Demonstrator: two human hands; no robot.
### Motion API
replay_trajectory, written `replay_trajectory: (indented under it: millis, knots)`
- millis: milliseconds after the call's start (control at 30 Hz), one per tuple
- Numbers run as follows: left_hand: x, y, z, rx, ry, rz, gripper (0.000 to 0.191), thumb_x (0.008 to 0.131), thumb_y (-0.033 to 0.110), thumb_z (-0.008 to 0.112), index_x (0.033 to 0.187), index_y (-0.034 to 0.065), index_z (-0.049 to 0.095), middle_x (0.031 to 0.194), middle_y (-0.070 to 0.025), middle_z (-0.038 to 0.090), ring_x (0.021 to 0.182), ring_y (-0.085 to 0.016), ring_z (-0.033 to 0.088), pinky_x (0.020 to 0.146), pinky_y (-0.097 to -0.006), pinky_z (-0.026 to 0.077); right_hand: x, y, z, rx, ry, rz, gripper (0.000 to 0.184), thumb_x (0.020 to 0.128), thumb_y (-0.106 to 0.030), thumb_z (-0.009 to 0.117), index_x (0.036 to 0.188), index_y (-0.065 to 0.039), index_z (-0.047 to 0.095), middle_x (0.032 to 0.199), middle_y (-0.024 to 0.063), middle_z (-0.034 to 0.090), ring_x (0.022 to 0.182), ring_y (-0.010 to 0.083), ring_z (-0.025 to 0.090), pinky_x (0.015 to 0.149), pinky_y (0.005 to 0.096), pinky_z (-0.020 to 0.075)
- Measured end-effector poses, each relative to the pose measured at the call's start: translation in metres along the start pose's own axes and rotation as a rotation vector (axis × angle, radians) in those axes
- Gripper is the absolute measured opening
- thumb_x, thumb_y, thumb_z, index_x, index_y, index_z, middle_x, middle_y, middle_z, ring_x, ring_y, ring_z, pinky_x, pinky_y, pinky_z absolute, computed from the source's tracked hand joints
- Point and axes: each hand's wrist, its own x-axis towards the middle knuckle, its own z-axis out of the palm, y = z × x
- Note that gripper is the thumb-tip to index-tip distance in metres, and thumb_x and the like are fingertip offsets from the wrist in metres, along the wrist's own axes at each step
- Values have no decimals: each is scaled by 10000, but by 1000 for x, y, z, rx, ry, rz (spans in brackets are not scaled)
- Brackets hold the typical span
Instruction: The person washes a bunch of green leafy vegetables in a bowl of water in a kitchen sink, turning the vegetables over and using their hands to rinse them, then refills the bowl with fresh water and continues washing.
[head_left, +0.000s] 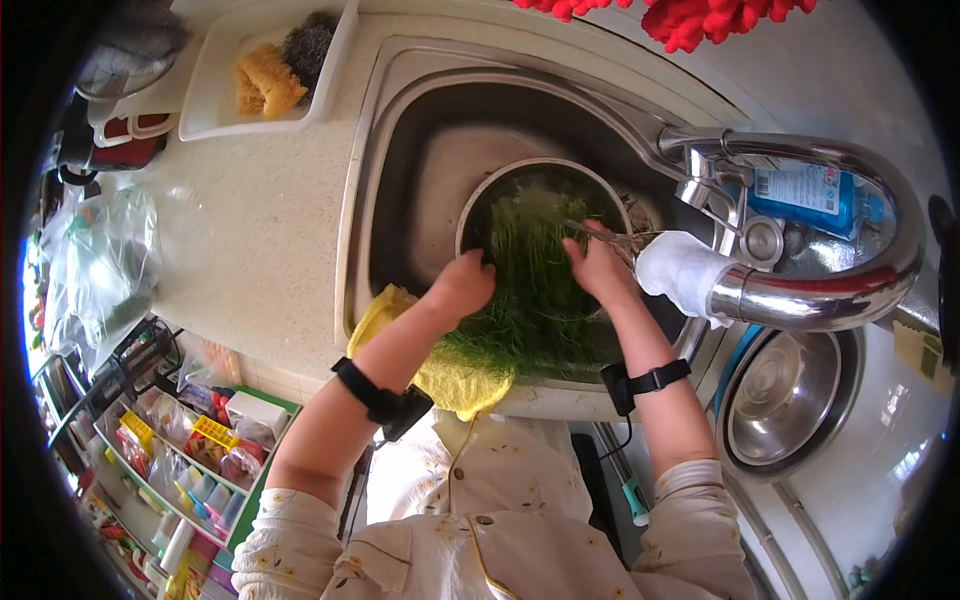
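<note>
A round metal basin (544, 163) stands in the stainless steel sink (442, 161). Feathery green herbs, perhaps dill or fennel fronds (532, 300), lie across it in a thick bunch, their leafy ends spilling over the near rim. My left hand (463, 286) is at the basin's left rim with its fingers curled; the fingertips are partly hidden, so its grip is unclear. On the right of the bunch, my right hand (600, 266) has thin brownish stems (619, 237) at its fingers. More withered scraps (637, 212) lie in the sink beside the basin.
A chrome faucet (825, 300) with a white cloth (679, 271) over its spout juts in from the right. A yellow cloth (465, 382) drapes over the front edge. Left are a white tray (196, 112) with a sponge and scourer, and a plastic bag (105, 262). Metal bowls (784, 397) are at right.
</note>
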Motion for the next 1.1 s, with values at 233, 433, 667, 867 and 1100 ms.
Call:
replay_trajectory:
  millis: [233, 433, 667, 867, 1100]
  knots:
    - [-16, 19, 43, -23, -362, 25, 404, 906, 182, 491, 1264, -1, 457, 1192, -171, 567, 1103, -301, 542, 905, -362, 426, -2, -64, 17, 163, -343, 276, 930, 765, -453, 674, 1366, 71, 195, 1311, 323, 384, 1193, 415, 435, 1002, 394, 369]
    - [6, 3, 50, -343, -188, -126, 387, 894, 109, 461, 1268, 14, 474, 1172, -130, 567, 1088, -225, 519, 906, -332, 399, -6, -25, 33, -146, -177, 131, 913, 729, -277, 742, 1367, 54, 179, 1305, 349, 332, 1203, 459, 390, 1005, 424, 359]
    - [52, 3, 74, -612, -88, -264, 450, 860, 72, 438, 1309, 80, 471, 1129, -125, 581, 1009, -211, 530, 858, -336, 411, 3, 18, 53, 73, -227, 63, 781, 715, -225, 735, 1293, 63, 296, 1239, 360, 387, 1164, 479, 410, 993, 455, 370]
    - [86, -58, 72, -666, -81, -56, 472, 907, 144, 460, 1375, 104, 408, 1218, -98, 553, 1084, -174, 503, 912, -286, 375, -2, -25, 74, 398, -211, 156, 665, 880, -319, 530, 1391, -24, 224, 1345, 202, 363, 1170, 325, 449, 981, 403, 393]
    - [28, 0, 22, -888, -34, 42, 400, 953, 68, 403, 1349, 12, 409, 1409, -105, 393, 1327, -192, 323, 1079, -281, 234, -17, -47, 28, -157, -179, 110, 718, 784, -274, 599, 1367, -16, 270, 1384, 303, 247, 1251, 422, 351, 994, 494, 328]
